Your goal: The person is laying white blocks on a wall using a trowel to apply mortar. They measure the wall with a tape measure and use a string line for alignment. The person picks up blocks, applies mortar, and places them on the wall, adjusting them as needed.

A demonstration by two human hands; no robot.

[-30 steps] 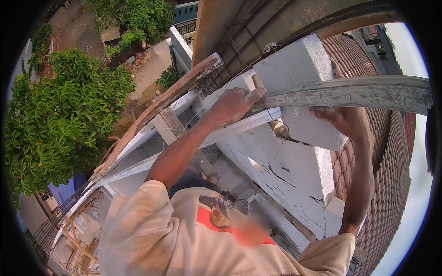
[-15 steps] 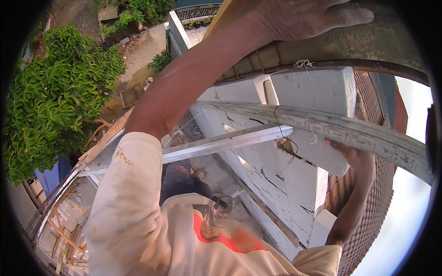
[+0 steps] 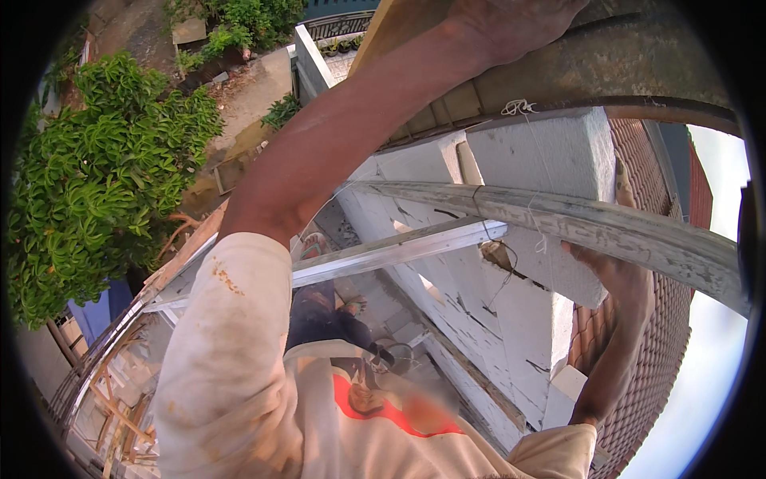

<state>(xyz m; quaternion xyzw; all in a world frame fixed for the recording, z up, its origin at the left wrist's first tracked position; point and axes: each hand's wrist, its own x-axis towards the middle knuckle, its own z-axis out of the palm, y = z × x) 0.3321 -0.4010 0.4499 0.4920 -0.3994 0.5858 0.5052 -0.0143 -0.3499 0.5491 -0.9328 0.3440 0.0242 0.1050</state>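
My left hand [image 3: 520, 30] is raised at the top, against the dark, weathered concrete slab [image 3: 630, 60]. Its fingers look curled in, partly cut off by the picture's edge; what they hold, if anything, is hidden. On the right, my right hand [image 3: 624, 275] grips the side edge of a large white wall block [image 3: 535, 160], its fingertips on the block's face and its other fingers out of sight. A grey wooden beam [image 3: 606, 215] crosses in front of the block, just above this hand.
A whitish timber [image 3: 399, 254] meets the beam, tied with wire. White string [image 3: 519, 106] hangs from the slab edge. Below are the white block wall [image 3: 487, 319], a narrow floor and my feet. Roof tiles [image 3: 654, 343] lie right; a leafy tree [image 3: 104, 176] stands left, far below.
My left hand has moved up and left along the slab, and its outstretched fingers have curled in. The right hand stays on the block. The view has shifted slightly.
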